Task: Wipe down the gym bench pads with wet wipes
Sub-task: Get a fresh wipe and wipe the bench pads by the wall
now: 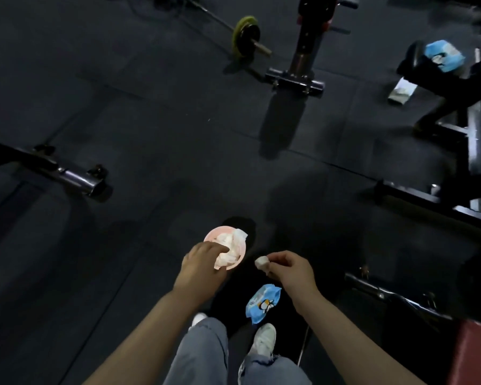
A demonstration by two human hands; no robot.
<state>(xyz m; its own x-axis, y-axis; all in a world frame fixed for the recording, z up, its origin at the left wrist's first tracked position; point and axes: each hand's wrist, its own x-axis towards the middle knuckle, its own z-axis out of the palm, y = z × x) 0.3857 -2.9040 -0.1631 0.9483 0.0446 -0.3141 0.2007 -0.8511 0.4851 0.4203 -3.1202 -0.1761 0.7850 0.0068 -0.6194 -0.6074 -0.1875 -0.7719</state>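
Note:
A pink bowl [240, 255] on the dark floor holds several crumpled white wipes [229, 243]. My left hand [203, 266] reaches over its near rim, fingers touching the wipes. My right hand [290, 269] hovers just to the right and pinches a small balled white wipe [262, 263]. A blue wet-wipe pack [263, 302] lies on the floor below my right wrist, by my white shoes. A second blue pack [443, 55] rests on a black bench pad [413, 59] at the upper right. A red bench pad [474, 354] shows at the lower right corner.
Black bench frames [417, 195] stand to the right and a metal foot bar [75, 180] at the left. A rack post and base [296, 81] and a barbell with a yellow plate [245, 37] lie ahead. A white paper [401, 93] lies beneath the far bench.

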